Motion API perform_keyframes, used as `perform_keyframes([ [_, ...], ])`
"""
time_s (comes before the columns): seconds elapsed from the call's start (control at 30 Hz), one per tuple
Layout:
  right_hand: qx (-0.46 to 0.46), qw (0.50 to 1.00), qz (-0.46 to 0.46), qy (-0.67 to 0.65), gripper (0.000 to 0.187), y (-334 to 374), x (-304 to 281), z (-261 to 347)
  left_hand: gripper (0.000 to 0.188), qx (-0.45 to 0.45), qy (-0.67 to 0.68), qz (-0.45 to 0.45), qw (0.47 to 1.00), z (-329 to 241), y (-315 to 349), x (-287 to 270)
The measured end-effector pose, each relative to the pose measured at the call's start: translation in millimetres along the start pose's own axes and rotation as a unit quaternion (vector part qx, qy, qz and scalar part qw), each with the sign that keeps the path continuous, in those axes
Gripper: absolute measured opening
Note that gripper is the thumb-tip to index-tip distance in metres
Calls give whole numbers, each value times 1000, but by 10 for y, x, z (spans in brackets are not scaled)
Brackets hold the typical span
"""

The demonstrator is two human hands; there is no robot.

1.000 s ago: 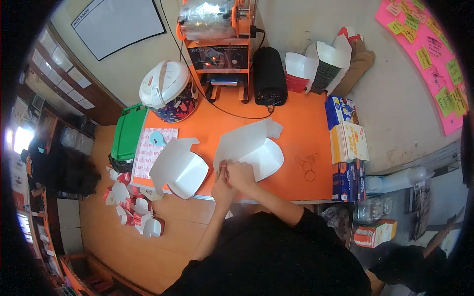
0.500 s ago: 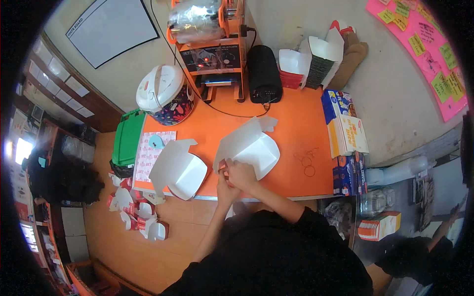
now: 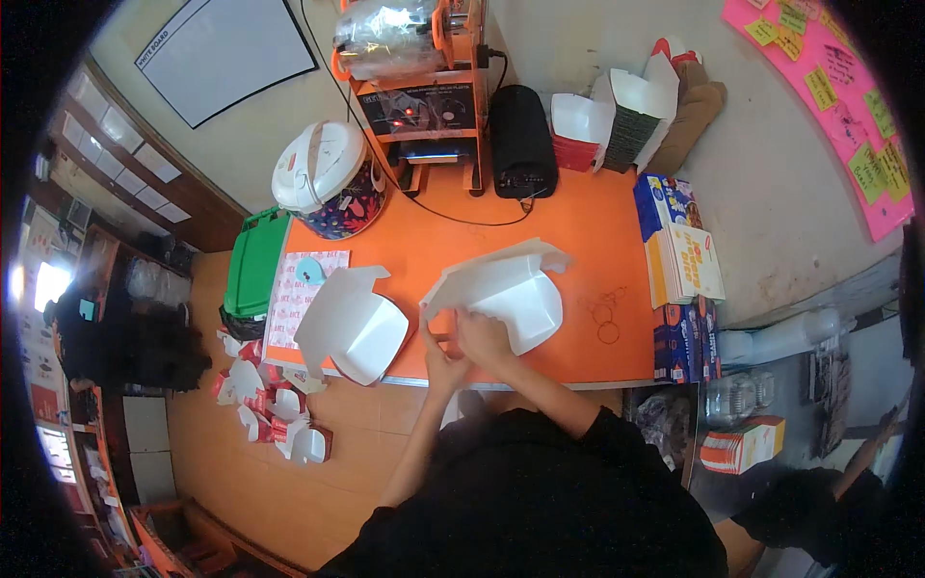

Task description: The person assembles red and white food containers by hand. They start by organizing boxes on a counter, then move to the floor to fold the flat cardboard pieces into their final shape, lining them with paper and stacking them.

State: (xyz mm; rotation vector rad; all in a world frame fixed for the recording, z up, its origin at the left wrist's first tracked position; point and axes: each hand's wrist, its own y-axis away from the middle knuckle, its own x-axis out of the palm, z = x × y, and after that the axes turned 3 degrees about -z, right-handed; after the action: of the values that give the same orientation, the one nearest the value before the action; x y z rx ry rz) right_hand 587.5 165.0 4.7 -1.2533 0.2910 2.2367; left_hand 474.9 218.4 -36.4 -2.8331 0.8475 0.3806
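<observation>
The open carton [image 3: 525,306] is located on the bench [image 3: 462,265], at the near edge, in front of the operator and right of centre of the orange surface. Inner surfaces: plain white, smooth, with a faint sheen. The base section is a shallow tray with rounded outer corners and slightly flared walls. The lid section is a tall white panel on the left and far sides; it leans upward and terminates at its far right end in a small bent flap. The interior contains only bare white board. The outer face of the carton is mostly hidden from this view.

Left grip [image 3: 446,368]: positioned at the near left corner of the carton, fingers bent and directed up toward the panel edge. Right grip [image 3: 486,337]: positioned immediately to the right, fingers curled at the same corner, partly over the white interior. The fingertips are too small and overlapped to read; whether either grip is closed on the board cannot be told.

A second carton [image 3: 374,339] stands just left of the grips, also open. Its tray is white inside with a dark red outer edge, and its lid panel is raised on the left. A patterned pink-and-white sheet [image 3: 289,313] lies beyond it, carrying a light blue object [image 3: 309,271].
</observation>
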Motion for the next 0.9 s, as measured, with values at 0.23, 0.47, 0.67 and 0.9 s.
perform_keyframes([
  [0.23, -12, 997, 52, 62, 39, -46, -71, -84, 82, -3, 47, 5, 999, -2, 121, 136],
  [0.47, 93, 954, -255, 127, 36, 12, -785, -890, 46, 33, 68, -4, 997, 62, 45, 132],
  [0.67, 109, 976, -104, 159, 21, -80, -526, -1228, 31, -57, 9, -79, 995, -239, -185, 217],
  [0.9, 138, 974, -18, 177, 19, -179, -697, -995, 23, -108, 77, -224, 965, 97, -387, 313],
])
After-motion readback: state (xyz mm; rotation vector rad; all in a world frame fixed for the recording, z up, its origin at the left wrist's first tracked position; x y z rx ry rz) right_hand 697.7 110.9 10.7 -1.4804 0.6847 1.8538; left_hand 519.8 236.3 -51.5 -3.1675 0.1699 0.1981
